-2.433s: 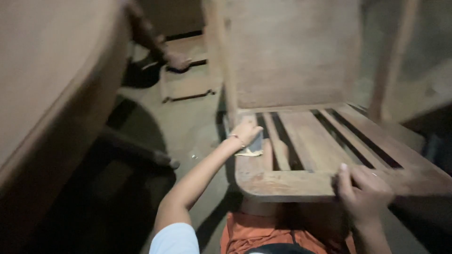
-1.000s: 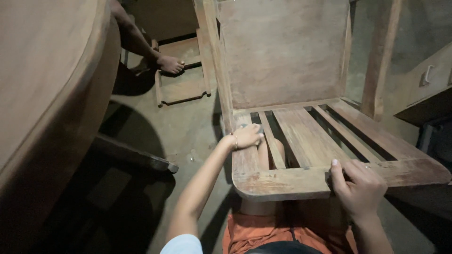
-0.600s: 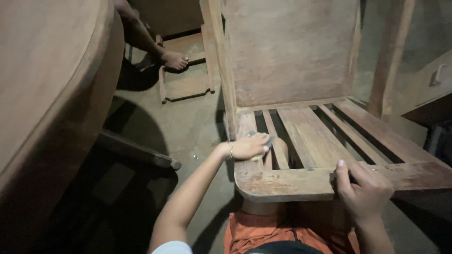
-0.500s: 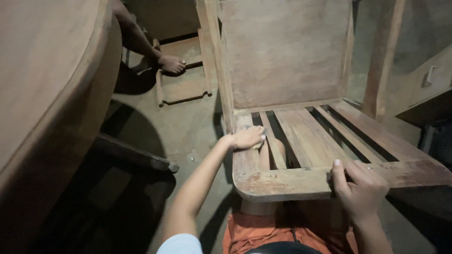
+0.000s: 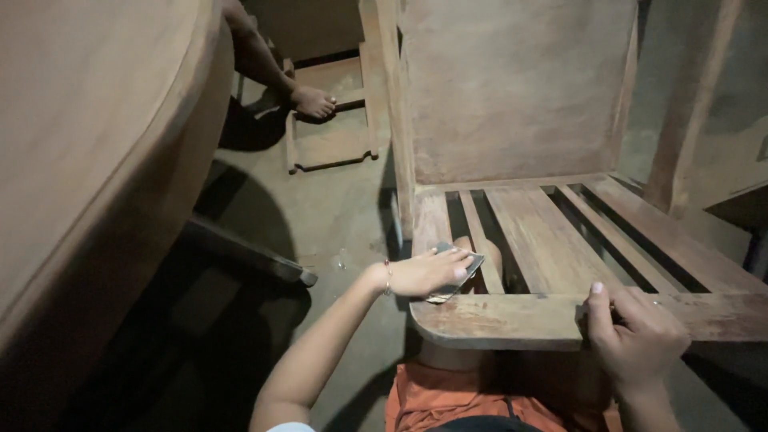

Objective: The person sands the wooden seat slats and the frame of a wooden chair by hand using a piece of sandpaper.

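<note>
At the far left a large rounded wooden piece (image 5: 96, 160) fills the frame, its upper and left parts cut off by the edge. Beyond it, on the concrete floor (image 5: 336, 216), another person's bare foot (image 5: 314, 102) rests on a small wooden frame (image 5: 332, 132); that person's body is out of view. Nearer the middle, the left hand (image 5: 424, 272) lies flat, fingers stretched almost straight and close together, pressing a sheet of sandpaper (image 5: 458, 278) onto the left side rail of an unfinished wooden chair (image 5: 520, 96), close to the seat's front left corner. Only a grey corner and a pale lower edge of the sheet show past the fingers; the rest is hidden under the palm. The seat is slatted, and a knee in orange cloth shows through the gaps and below the front rail. Farther right, the right hand (image 5: 636, 336) curls tightly over the front rail (image 5: 496, 318), thumb on top, fingers wrapped over the edge, holding nothing else. The chair's right side runs off the frame, and the dim light blurs what stands behind it.
</note>
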